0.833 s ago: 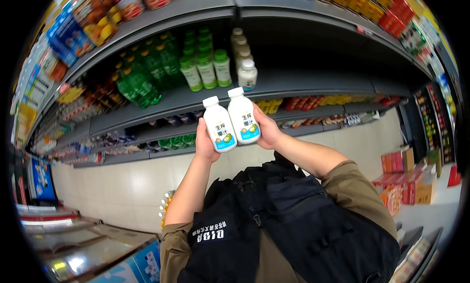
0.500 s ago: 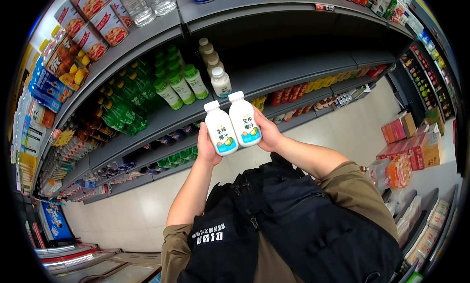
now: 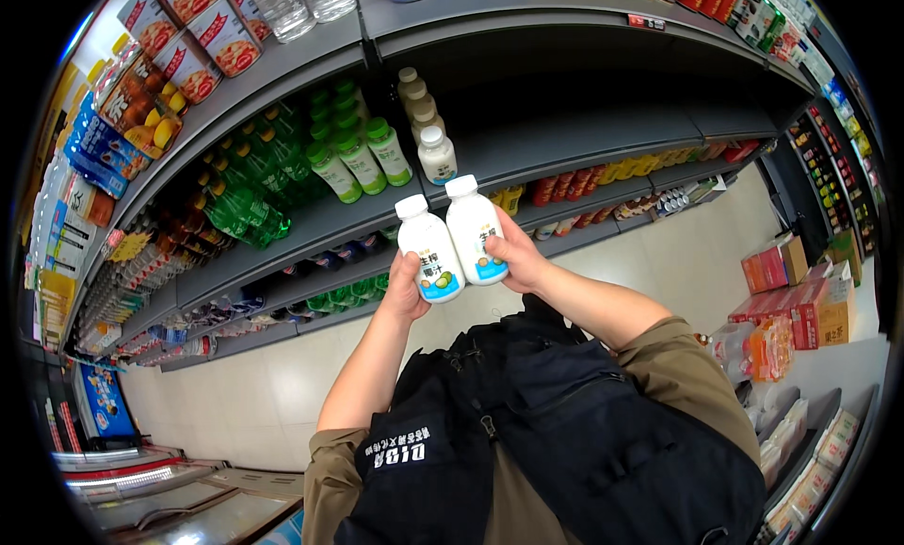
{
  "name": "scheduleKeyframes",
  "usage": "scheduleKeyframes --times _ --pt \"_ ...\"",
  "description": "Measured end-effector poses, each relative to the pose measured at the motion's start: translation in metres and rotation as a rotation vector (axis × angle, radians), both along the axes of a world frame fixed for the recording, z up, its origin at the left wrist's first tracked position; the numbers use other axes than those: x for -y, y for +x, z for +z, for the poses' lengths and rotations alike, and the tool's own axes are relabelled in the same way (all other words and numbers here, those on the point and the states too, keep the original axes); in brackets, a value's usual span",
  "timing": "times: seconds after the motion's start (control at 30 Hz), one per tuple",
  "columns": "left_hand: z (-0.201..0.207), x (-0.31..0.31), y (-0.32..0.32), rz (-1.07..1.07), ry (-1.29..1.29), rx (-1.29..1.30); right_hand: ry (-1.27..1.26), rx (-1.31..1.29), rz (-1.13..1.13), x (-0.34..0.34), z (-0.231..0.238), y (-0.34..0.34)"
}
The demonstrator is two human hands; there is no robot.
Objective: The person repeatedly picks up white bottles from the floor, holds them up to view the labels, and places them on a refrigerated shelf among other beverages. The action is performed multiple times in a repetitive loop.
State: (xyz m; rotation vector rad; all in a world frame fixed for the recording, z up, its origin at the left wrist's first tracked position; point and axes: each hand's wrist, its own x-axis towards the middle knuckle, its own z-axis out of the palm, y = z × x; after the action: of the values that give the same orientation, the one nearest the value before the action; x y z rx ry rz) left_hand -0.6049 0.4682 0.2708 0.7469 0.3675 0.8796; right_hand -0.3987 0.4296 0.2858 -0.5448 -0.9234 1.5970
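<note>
Gripping a white bottle (image 3: pixel 429 250) by its outer side, the left hand (image 3: pixel 407 292) has its thumb against the label. The right hand (image 3: pixel 521 260) clasps a matching bottle (image 3: pixel 471 223), thumb pressed across the front; most fingers are hidden behind. Both bottles lean slightly, side by side, before the front edge of the shelf (image 3: pixel 574 146). Near that edge stand a white-capped bottle (image 3: pixel 437 159) and green-capped bottles (image 3: pixel 348 171).

The floor (image 3: pixel 235 404) is bright, the shelf recess (image 3: pixel 565 97) deeply shadowed, the outer view bowed.
</note>
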Motion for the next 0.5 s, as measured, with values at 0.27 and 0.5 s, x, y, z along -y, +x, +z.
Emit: scheduleKeyframes --times 0.27,0.5 --pt "-0.006 0.001 -0.014 -0.024 0.062 0.049 -0.133 -0.265 0.096 -0.007 -0.006 -0.012" --pt "-0.014 0.008 -0.026 0.081 -0.044 0.078 -0.027 -0.084 0.124 -0.007 -0.006 -0.016"
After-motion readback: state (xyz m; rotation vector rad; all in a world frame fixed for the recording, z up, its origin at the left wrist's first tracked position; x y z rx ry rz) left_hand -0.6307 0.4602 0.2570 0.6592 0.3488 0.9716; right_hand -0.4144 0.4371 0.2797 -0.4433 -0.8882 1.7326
